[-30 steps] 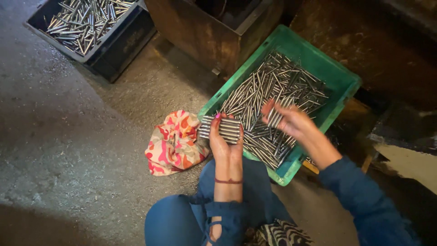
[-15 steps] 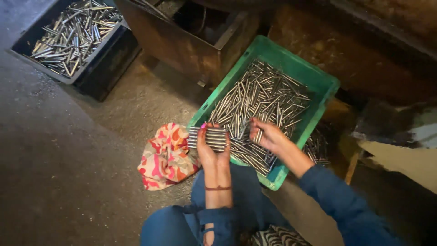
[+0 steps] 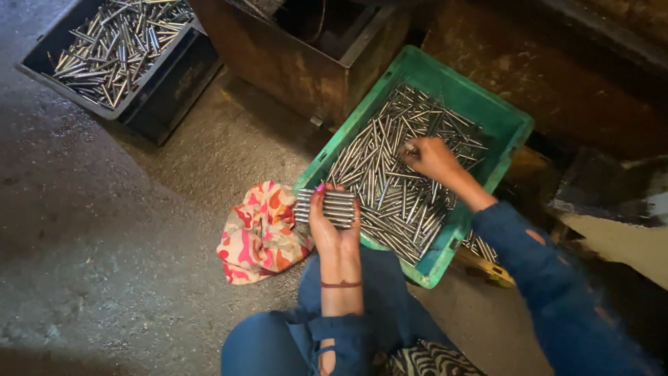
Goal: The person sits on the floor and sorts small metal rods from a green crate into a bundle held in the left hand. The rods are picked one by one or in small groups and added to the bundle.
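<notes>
**Rods by the handful, straight out of the green crate**

Left hand [image 3: 335, 224] is wrapped around a neat bundle of short metal rods [image 3: 327, 207], all lined up side by side across the palm, fingers curled over the top of the stack. It's held right over the near-left rim of the green plastic crate [image 3: 506, 125], just above the person's knee.

Right hand [image 3: 430, 157] is down inside the crate, around the middle, fingers closed into the loose pile of rods [image 3: 390, 182]. Looks like it's pinching one or two at the fingertips, but honestly I can't tell how many, it's too small and the hand covers them.

The crate sits on a rough concrete floor [image 3: 104, 251] and it's pretty full, rods lying every which way. Just beside its near-left corner, touching or nearly so, there's a crumpled cloth [image 3: 259, 233] with a pink, orange and cream pattern. Behind the crate is a rusty brown metal box [image 3: 292, 63], open at the top. Well off toward the far-left corner of the floor there's a dark crate [image 3: 149, 87] also loaded with the same kind of rods.

Person is wearing blue sleeves, thin dark band on the left wrist.
</notes>
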